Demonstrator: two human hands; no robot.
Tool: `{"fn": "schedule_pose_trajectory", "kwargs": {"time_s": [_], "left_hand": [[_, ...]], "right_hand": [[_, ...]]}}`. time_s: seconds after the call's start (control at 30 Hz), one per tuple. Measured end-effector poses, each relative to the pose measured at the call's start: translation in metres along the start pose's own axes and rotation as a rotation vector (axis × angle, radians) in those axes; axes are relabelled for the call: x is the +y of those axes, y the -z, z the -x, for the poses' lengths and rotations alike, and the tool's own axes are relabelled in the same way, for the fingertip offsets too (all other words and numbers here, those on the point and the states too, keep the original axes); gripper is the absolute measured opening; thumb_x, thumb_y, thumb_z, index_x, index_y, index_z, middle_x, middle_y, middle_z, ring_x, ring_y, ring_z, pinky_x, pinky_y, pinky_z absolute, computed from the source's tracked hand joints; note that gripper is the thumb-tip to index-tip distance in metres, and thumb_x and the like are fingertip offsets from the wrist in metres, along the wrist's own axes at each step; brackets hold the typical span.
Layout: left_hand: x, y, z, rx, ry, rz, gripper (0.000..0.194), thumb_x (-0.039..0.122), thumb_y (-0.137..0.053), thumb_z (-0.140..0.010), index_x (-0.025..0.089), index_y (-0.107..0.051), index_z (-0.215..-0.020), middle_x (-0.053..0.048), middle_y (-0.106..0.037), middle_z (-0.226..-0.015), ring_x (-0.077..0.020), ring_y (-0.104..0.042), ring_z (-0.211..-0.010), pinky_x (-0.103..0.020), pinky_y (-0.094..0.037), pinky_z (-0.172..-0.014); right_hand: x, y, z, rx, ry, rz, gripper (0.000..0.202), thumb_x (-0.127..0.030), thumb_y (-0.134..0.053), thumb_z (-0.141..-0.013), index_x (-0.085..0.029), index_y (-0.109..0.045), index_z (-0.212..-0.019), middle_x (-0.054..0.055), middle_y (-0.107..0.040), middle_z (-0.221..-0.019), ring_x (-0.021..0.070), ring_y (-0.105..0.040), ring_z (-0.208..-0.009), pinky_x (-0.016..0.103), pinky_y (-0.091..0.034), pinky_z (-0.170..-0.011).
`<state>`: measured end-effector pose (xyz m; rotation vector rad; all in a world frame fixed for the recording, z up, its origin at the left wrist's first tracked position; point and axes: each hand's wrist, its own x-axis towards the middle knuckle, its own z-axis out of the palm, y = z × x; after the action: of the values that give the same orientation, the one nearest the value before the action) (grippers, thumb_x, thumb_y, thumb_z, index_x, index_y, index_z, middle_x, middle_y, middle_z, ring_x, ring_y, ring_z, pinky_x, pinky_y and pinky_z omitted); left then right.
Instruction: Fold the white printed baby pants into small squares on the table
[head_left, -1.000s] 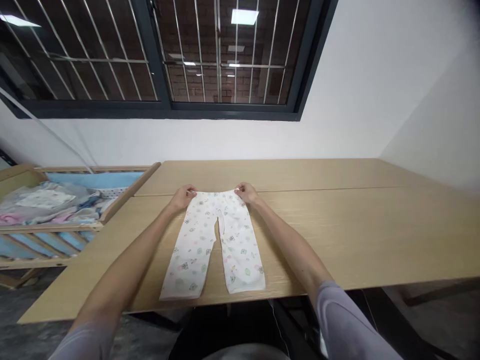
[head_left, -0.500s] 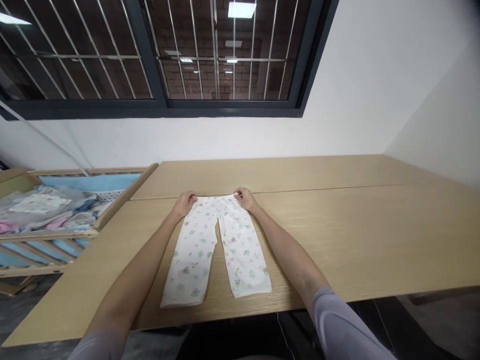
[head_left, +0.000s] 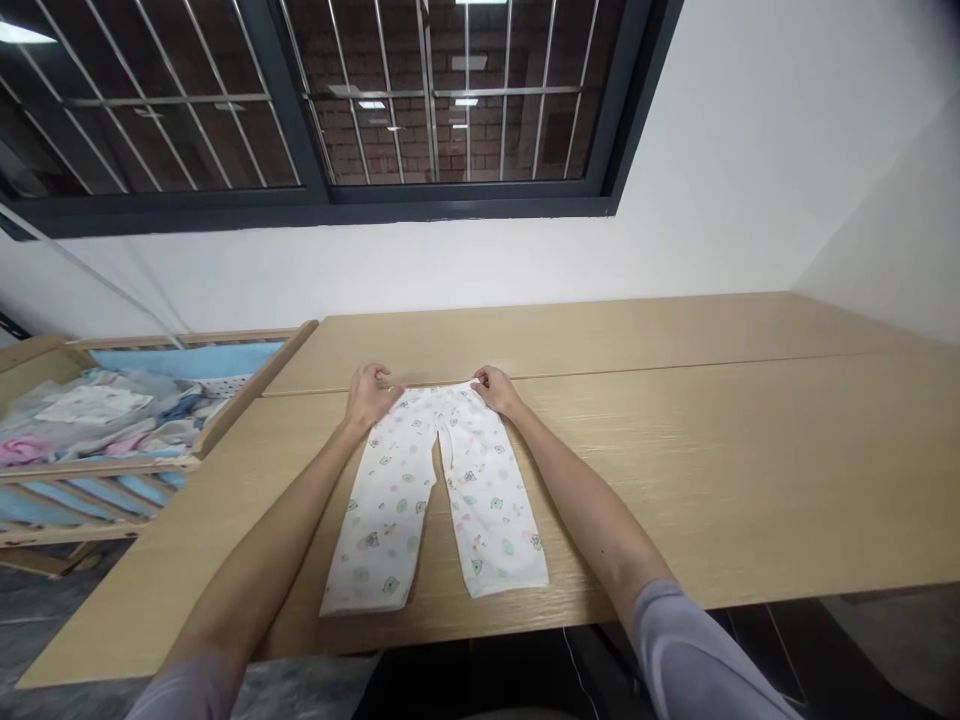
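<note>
White baby pants with a small printed pattern of green and pink figures lie flat on the wooden table, waistband away from me and legs toward me, slightly spread. At the waistband's left corner is my left hand, its thumb touching the cloth and its fingers raised apart from the thumb. My right hand pinches the right corner of the waistband between thumb and bent fingers.
On the left stands a wooden crib with blue lining, holding a heap of clothes and plastic bags. A barred window is in the white wall behind the table. A seam crosses the tabletop beyond the pants.
My left hand has loosened its pinch on the waistband corner, its fingers lifting away from the thumb. My right hand stays at its corner. The view has tilted slightly down.
</note>
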<state>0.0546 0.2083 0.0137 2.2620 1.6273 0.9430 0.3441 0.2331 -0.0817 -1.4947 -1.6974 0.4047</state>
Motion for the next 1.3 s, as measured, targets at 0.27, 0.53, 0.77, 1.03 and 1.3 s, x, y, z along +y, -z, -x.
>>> {"fn": "schedule_pose_trajectory", "kwargs": {"time_s": [0.27, 0.53, 0.77, 1.03, 1.3], "left_hand": [[0.169, -0.025, 0.158, -0.685, -0.602, -0.248, 0.054, 0.065, -0.045, -0.091, 0.018, -0.067, -0.074, -0.008, -0.066, -0.063, -0.0247, -0.064, -0.059, -0.036, -0.046, -0.059], [0.187, -0.039, 0.212, -0.718, -0.643, -0.334, 0.034, 0.041, -0.052, -0.09, 0.014, -0.073, -0.087, -0.015, -0.074, -0.076, -0.0302, -0.071, -0.064, -0.04, -0.05, -0.058], [0.183, -0.015, 0.205, -0.756, -0.534, -0.186, 0.027, 0.029, -0.05, -0.088, 0.017, -0.067, -0.071, -0.009, -0.07, -0.066, -0.0251, -0.068, -0.062, -0.036, -0.044, -0.057], [0.166, 0.047, 0.209, -0.682, -0.146, 0.309, 0.039, 0.034, -0.045, -0.095, 0.021, -0.06, -0.062, -0.001, -0.069, -0.063, -0.014, -0.061, -0.058, -0.027, -0.043, -0.062], [0.124, 0.1, 0.257, -0.405, 0.448, 0.593, 0.053, 0.07, -0.051, -0.081, 0.022, -0.061, -0.06, -0.003, -0.066, -0.056, -0.0147, -0.055, -0.047, -0.026, -0.041, -0.048]], "right_hand": [[-0.002, 0.002, 0.001, 0.013, -0.009, -0.013, 0.016, -0.022, -0.066, -0.084, -0.017, -0.065, -0.099, 0.003, -0.067, -0.089, 0.0161, -0.061, -0.08, 0.029, -0.047, -0.081], [-0.009, 0.005, 0.004, 0.007, -0.038, -0.002, 0.013, -0.023, -0.065, -0.084, -0.017, -0.066, -0.096, 0.004, -0.068, -0.091, 0.0158, -0.061, -0.081, 0.028, -0.047, -0.081], [-0.024, 0.013, 0.006, -0.022, -0.13, 0.02, 0.009, -0.02, -0.062, -0.084, -0.016, -0.066, -0.091, 0.004, -0.071, -0.087, 0.0154, -0.063, -0.078, 0.026, -0.047, -0.077], [-0.077, 0.022, -0.012, -0.098, -0.23, 0.039, 0.009, -0.014, -0.069, -0.07, -0.017, -0.065, -0.079, 0.006, -0.072, -0.082, 0.017, -0.064, -0.075, 0.023, -0.046, -0.064], [-0.163, -0.008, -0.044, -0.239, -0.196, 0.045, 0.008, -0.019, -0.071, -0.07, -0.014, -0.066, -0.075, 0.004, -0.066, -0.068, 0.0153, -0.063, -0.066, 0.022, -0.046, -0.058]]}}
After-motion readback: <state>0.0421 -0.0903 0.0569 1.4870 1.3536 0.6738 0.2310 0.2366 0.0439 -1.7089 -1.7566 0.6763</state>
